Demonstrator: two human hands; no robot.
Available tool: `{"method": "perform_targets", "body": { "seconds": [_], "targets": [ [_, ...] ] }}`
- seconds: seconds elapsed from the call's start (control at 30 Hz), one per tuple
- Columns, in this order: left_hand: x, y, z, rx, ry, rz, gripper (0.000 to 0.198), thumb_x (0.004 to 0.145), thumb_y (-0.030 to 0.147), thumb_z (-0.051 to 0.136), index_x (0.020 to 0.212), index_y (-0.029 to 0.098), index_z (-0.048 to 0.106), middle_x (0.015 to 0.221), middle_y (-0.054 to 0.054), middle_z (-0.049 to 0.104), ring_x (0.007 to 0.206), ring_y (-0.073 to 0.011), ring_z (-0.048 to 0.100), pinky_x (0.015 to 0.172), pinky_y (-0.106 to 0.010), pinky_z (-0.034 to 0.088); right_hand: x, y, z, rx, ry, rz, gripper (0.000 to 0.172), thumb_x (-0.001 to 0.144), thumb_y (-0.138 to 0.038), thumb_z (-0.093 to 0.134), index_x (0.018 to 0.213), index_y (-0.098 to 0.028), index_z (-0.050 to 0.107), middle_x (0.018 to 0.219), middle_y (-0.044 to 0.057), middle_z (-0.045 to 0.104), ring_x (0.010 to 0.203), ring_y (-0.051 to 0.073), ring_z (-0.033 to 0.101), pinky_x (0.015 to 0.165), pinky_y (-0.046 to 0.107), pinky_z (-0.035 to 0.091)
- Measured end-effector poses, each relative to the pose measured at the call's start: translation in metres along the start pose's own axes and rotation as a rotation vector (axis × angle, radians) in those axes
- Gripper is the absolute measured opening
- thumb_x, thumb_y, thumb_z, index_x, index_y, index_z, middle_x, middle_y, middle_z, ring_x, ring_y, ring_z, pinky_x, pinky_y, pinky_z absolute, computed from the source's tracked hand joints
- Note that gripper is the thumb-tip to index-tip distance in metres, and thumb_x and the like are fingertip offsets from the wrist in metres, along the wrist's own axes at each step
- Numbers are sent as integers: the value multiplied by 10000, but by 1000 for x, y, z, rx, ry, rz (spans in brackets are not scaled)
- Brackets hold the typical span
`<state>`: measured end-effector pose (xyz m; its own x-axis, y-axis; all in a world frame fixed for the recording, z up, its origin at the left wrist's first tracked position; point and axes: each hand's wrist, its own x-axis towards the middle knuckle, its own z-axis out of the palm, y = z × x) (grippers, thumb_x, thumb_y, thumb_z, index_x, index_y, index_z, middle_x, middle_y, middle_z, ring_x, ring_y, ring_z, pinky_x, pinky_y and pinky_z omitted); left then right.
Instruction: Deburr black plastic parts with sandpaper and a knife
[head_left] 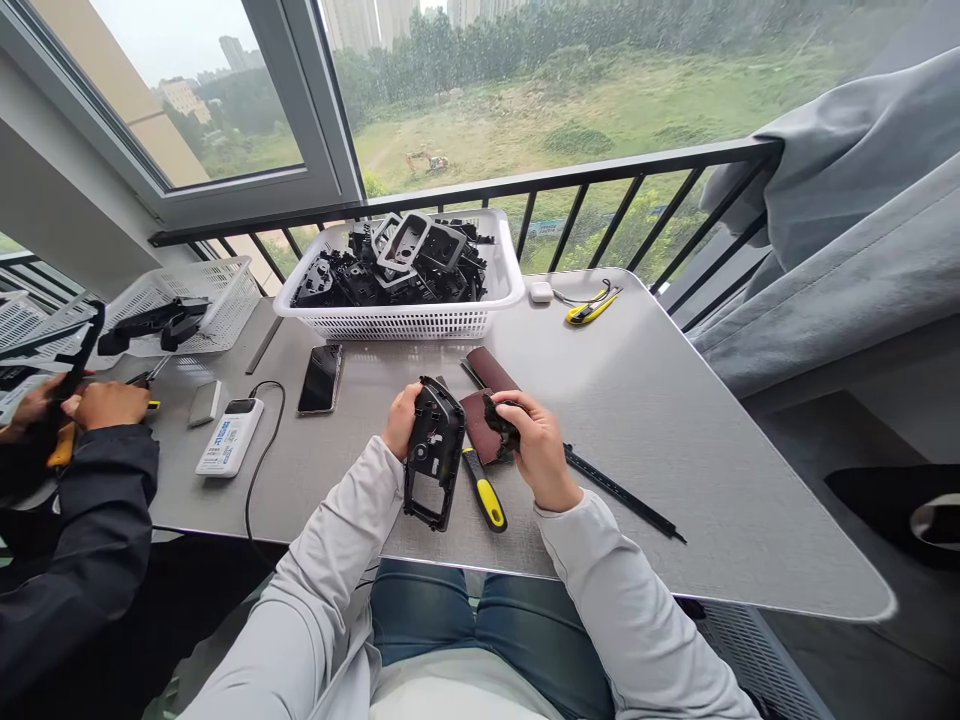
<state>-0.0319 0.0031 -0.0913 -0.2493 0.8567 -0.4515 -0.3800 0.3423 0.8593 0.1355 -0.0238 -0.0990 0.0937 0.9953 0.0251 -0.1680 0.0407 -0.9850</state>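
My left hand (403,422) grips the left edge of a black plastic housing (433,455), tilted up above the table, with a rectangular opening at its lower end. In my right hand (536,445) is a small black plastic piece (501,424), pinched between thumb and fingers and partly hidden by them. The two parts are apart. Just below and between my hands lies a yellow-and-black tool handle (487,496); its far end is covered. Dark red sandpaper sheets (491,370) lie behind my hands. A long thin black strip (626,495) rests right of my right hand.
A white basket (405,322) heaped with black plastic parts stands at the back. A phone (320,380), a white power bank (229,440) with a cable, and a yellow utility knife (592,307) lie on the table (720,480). At left, a co-worker's hand (112,405) works beside another basket (225,300).
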Motion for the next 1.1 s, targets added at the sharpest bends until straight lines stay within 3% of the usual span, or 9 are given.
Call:
{"method": "perform_targets", "body": {
  "seconds": [0.17,0.3,0.47,0.7,0.93,1.03,1.1],
  "targets": [
    [-4,3,1,42,-50,-16,304,773,371,543,543,192,455,458,43,475,404,-88,405,393,-217,321,-4,-2,6,54,-69,-3,227,723,-374,656,616,-213,537,678,-18,542,624,137,501,591,274,423],
    [-9,6,4,51,-16,42,294,774,312,509,514,189,447,442,44,470,418,-82,408,409,-197,346,-9,0,9,-10,-144,19,170,712,-347,672,794,-226,588,735,-21,572,567,127,501,524,272,426],
    [-8,6,5,19,-6,58,314,792,310,494,507,186,452,454,43,476,413,-83,411,419,-202,353,-15,1,13,-259,-123,-267,132,770,-244,609,899,-227,588,898,30,654,823,187,618,770,334,492],
    [-6,6,4,15,84,77,346,833,261,496,501,188,433,458,48,449,410,-83,387,422,-206,326,-17,3,12,-401,-229,-446,117,782,-150,541,864,-226,578,831,23,643,756,175,621,718,311,501],
    [-7,6,4,-23,105,110,322,840,254,490,527,183,464,470,41,464,425,-86,396,426,-198,333,-19,2,13,-395,-145,-603,146,789,-119,532,872,-233,570,825,32,632,786,187,624,727,329,505],
    [-3,3,3,-37,102,103,311,839,269,489,541,180,470,476,46,462,418,-85,400,427,-198,334,-19,1,13,-367,-77,-590,142,782,-121,538,862,-233,574,824,31,636,768,187,626,711,327,506],
    [0,2,1,-39,89,123,316,839,268,486,536,180,463,485,46,466,426,-86,407,438,-202,342,-18,2,13,-403,-137,-536,133,772,-121,535,840,-227,579,804,26,645,737,181,629,689,314,504]
  ]
}}
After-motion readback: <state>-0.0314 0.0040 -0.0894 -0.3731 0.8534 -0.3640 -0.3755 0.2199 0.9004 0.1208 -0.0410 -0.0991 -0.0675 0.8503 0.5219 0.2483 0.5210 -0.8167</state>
